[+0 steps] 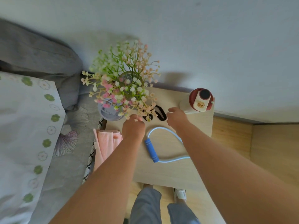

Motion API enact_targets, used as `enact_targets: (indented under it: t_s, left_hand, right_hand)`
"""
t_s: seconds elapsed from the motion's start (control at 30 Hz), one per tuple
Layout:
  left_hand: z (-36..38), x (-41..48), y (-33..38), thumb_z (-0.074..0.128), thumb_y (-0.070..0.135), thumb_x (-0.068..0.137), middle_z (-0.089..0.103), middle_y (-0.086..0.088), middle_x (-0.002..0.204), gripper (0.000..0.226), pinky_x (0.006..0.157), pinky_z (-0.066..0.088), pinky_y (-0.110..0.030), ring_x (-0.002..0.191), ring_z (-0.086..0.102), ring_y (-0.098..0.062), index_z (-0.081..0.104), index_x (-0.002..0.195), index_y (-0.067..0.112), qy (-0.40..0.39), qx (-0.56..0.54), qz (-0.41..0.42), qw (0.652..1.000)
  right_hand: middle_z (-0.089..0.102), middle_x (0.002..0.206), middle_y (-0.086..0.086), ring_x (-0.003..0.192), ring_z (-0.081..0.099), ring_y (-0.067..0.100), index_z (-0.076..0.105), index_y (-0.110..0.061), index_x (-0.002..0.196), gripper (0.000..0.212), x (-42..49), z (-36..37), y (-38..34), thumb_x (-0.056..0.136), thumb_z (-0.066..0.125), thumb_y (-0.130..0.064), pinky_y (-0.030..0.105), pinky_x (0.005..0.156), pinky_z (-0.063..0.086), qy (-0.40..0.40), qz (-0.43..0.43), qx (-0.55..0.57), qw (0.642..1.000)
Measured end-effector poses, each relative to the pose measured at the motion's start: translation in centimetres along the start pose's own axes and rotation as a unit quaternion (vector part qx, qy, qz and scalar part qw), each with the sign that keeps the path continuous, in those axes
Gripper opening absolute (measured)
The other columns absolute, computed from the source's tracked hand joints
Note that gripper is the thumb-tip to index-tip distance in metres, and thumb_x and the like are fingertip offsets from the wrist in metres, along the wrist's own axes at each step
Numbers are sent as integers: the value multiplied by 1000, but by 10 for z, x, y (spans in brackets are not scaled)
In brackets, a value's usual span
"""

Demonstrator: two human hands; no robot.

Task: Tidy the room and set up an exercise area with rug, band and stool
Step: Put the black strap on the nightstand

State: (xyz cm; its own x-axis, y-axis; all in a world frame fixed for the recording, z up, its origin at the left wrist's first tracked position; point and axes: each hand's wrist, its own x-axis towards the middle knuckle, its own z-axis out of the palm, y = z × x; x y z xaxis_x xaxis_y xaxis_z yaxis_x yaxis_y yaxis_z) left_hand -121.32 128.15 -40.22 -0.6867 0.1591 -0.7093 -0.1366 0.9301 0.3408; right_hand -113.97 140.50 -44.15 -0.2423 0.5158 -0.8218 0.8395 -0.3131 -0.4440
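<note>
A light-blue tube exercise band [168,130] with a blue foam handle [151,150] lies looped on the pale wooden bedside table [169,173]. Black fabric loops [161,113] lie behind it, partly under the flowers. My left hand [133,128] hovers over the table just left of the black loops, its fingertips hidden under flower sprigs. My right hand [176,118] is just right of the loops, thumb and fingers loosely curled toward them, with nothing visibly in it.
A vase of pink and white flowers [124,78] stands at the table's back left, beside a lilac lidded cup [107,112]. At the back right is a red and white bottle [200,101]. A pink folded cloth [106,143] hangs at the left edge, against the bed [29,126].
</note>
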Motion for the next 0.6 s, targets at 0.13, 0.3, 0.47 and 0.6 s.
enact_targets:
  t_s: [0.13, 0.3, 0.47, 0.6]
  left_hand:
    - [-4, -19, 6, 45, 5, 92, 68, -15, 110, 26, 73, 41, -26, 105, 63, -31, 66, 109, 4, -21, -5, 39, 999]
    - [-6, -58, 10, 44, 8, 90, 69, -10, 104, 20, 74, 37, -26, 100, 61, -27, 63, 91, 13, -37, 63, 112, 991]
    - [4, -112, 18, 40, 14, 97, 66, -8, 113, 27, 82, 42, -29, 107, 59, -26, 64, 109, 10, -56, 160, 185, 968]
    - [18, -166, 32, 40, 9, 95, 57, -4, 130, 37, 97, 44, -34, 118, 55, -25, 57, 126, 17, -98, 275, 249, 924]
  right_hand:
    - [52, 102, 7, 94, 52, 22, 55, -5, 128, 34, -32, -14, -8, 95, 46, -11, 44, 100, 49, -10, -7, 6, 1000]
    - [59, 91, 15, 83, 62, 33, 57, -9, 98, 17, -84, -34, 5, 95, 46, -21, 51, 94, 52, -9, 4, 30, 999]
    - [59, 91, 13, 81, 59, 29, 61, -3, 103, 26, -134, -71, 48, 93, 49, -23, 45, 86, 53, 16, 9, 55, 998]
    - [61, 101, 8, 93, 61, 26, 62, -5, 118, 32, -176, -113, 94, 91, 58, -21, 37, 84, 50, 44, -7, 71, 996]
